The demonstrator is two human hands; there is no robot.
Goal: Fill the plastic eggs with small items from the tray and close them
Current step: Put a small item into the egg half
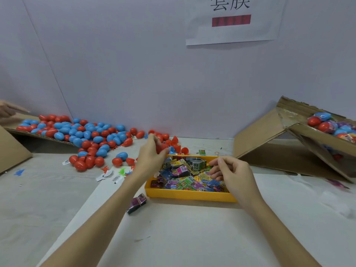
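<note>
A yellow tray (189,196) sits mid-table, heaped with small colourful packets (185,177). My left hand (151,154) is at the tray's far left corner, and its curled fingers grip a red egg half (161,149). More loose red egg halves (174,142) lie just behind it. My right hand (230,172) hovers over the right side of the tray with fingers curled down toward the packets. Whether they pinch one is hidden. A big pile of closed red and blue eggs (86,134) spreads across the left.
A tilted cardboard box (269,135) at the right holds filled eggs (331,126). A cardboard flap (11,151) stands far left, with another person's hand (7,110) above it. A banded packet bundle (137,203) lies before the tray. Paper labels (107,175) are scattered left.
</note>
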